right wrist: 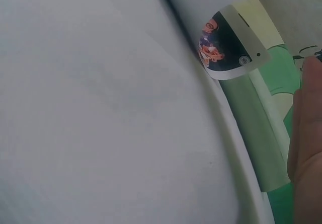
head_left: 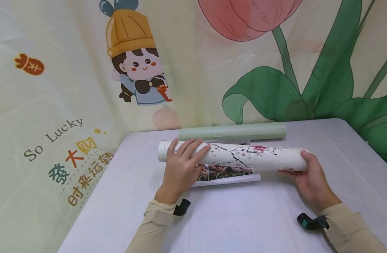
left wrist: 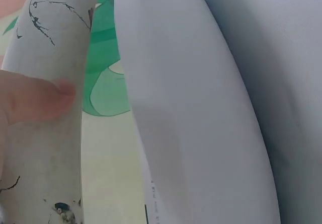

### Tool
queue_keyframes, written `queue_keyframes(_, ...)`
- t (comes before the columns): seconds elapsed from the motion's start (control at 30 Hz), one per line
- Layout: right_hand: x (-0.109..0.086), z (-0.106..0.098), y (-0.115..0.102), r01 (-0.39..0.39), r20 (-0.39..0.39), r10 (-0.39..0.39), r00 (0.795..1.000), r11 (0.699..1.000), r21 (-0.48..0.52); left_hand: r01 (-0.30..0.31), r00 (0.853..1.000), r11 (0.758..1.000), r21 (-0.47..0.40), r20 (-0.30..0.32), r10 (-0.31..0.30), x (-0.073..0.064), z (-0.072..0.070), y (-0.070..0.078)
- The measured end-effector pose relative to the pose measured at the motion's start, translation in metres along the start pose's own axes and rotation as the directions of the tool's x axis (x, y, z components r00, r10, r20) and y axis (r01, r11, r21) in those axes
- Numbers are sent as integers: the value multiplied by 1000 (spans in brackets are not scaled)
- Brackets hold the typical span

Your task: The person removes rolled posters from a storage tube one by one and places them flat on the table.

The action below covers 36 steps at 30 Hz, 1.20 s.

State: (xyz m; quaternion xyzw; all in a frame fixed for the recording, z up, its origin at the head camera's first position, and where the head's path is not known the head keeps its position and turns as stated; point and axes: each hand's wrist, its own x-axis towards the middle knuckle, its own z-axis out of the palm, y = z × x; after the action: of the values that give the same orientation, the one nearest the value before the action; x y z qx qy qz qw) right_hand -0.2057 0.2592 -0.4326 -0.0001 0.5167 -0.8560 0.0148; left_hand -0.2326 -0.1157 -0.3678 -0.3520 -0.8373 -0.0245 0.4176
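A white paper roll [head_left: 269, 156] printed with pink blossoms and dark branches is held crosswise above the table between both hands. My left hand [head_left: 184, 167] grips it near its left end, fingers spread over the top. In the left wrist view the thumb [left wrist: 43, 100] lies along the roll's side. At the right end, my right hand [head_left: 312, 179] holds the roll with the thumb on top and fingers beneath. Below and behind the roll lies a partly curled poster [head_left: 229, 173] with dark pictures and lettering; its curled white back [left wrist: 196, 108] fills much of the left wrist view.
A pale green roll [head_left: 233, 131] lies along the table's back edge, behind the poster. White cloth covers the table [head_left: 228, 218]. Behind it hangs a printed curtain [head_left: 196, 77] with a tulip and a cartoon figure.
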Motion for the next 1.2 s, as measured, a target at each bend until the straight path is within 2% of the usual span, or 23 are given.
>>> queue_keyframes(0.2, 1, 6, 2, -33, -28, 34, 999, 998, 57, 100, 993, 995, -3, -56, -100, 0, -5, -1)
queue_keyframes(0.43, -1, 11, 1, -43, -41, 48, 998, 992, 120, 250, 958, 966, -63, -128, -256, 0, -10, -6)
queue_keyframes(0.57, -1, 12, 1, -49, -52, 57, 997, 988, 145, 286, 942, 956, -65, -163, -293, 0, -13, -9)
queue_keyframes(0.73, -1, 12, 1, -56, -65, 68, 996, 983, 173, 304, 934, 951, -61, -177, -310, -1, -14, -13)
queue_keyframes(0.8, -1, 13, 2, -58, -67, 72, 995, 979, 194, 337, 920, 937, -91, -179, -348, -2, -15, -15)
queue_keyframes(0.83, -1, 13, 2, -57, -68, 73, 995, 977, 205, 362, 906, 924, -125, -185, -380, -3, -15, -16)
queue_keyframes(0.87, -1, 13, 2, -59, -75, 76, 994, 976, 212, 397, 886, 902, -169, -186, -424, -4, -15, -16)
queue_keyframes(0.9, -2, 13, 1, -59, -79, 77, 994, 974, 218, 441, 857, 867, -231, -178, -484, -4, -15, -15)
queue_keyframes(0.93, -2, 13, 1, -60, -84, 80, 993, 972, 226, 486, 821, 817, -311, -159, -549, -4, -15, -14)
queue_keyframes(0.97, -2, 13, 1, -61, -89, 83, 993, 971, 232, 527, 777, 745, -408, -124, -617, -3, -15, -11)
queue_keyframes(1.0, -2, 13, 1, -61, -91, 85, 992, 969, 240, 554, 730, 653, -516, -75, -679, -2, -14, -9)
queue_keyframes(1.03, -2, 14, 1, -63, -95, 89, 992, 968, 242, 567, 682, 535, -626, -8, -731, -1, -14, -6)
queue_keyframes(1.07, -2, 14, 1, -66, -98, 93, 991, 966, 249, 573, 631, 404, -713, 69, -773, 0, -13, -2)
queue_keyframes(1.1, -3, 15, 1, -67, -96, 94, 991, 964, 256, 553, 584, 257, -792, 150, -798, 2, -12, 0)
queue_keyframes(1.13, -3, 15, 1, -69, -93, 96, 991, 962, 264, 509, 553, 115, -853, 222, -803, 4, -12, 2)
queue_keyframes(1.17, -4, 16, 2, -70, -90, 97, 991, 962, 265, 458, 526, -13, -889, 283, -802, 5, -11, 4)
queue_keyframes(1.2, -4, 17, 2, -72, -87, 99, 991, 961, 267, 408, 506, -119, -905, 333, -796, 6, -11, 6)
